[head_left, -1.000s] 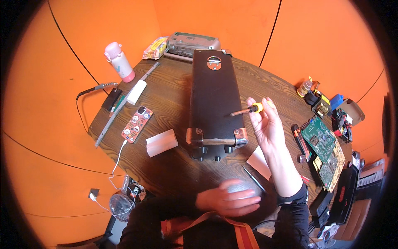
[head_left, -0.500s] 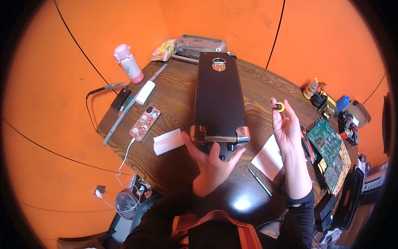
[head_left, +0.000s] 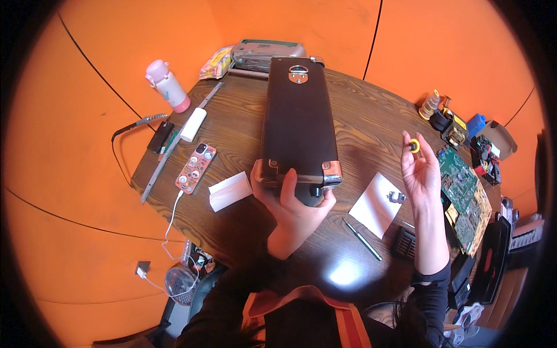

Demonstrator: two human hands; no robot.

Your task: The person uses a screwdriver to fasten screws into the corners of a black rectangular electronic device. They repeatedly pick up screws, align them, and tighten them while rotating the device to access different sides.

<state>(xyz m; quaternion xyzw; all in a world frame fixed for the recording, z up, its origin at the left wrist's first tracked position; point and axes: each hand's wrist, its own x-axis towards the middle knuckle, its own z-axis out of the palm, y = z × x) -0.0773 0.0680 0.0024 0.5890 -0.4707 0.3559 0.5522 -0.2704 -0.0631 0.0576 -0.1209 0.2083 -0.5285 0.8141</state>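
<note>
A long black case (head_left: 299, 116) with shiny metal corner guards and a ring plate near its far end stands over the middle of the table. My left hand (head_left: 296, 217) is closed around its near end, fingers on the front edge and the corner. Below that edge a black knob or foot (head_left: 315, 191) shows, partly hidden by the hand. To the right, clear of the case, my right hand (head_left: 422, 174) is raised palm up. Its fingertips pinch what looks like a short yellow-and-black screwdriver (head_left: 413, 145), seen nearly end-on.
Left on the wooden table (head_left: 371, 122) lie a phone (head_left: 196, 168) on a cable, folded paper (head_left: 230, 191), a metal strip and a pink bottle (head_left: 168, 87). At right are a white sheet (head_left: 374, 203) with a small metal part, a pen (head_left: 362, 239) and green circuit boards (head_left: 458, 174).
My right hand has moved right, away from the case, still pinching the screwdriver. The left hand has closed further round the case's near end. The whole view has shifted slightly.
</note>
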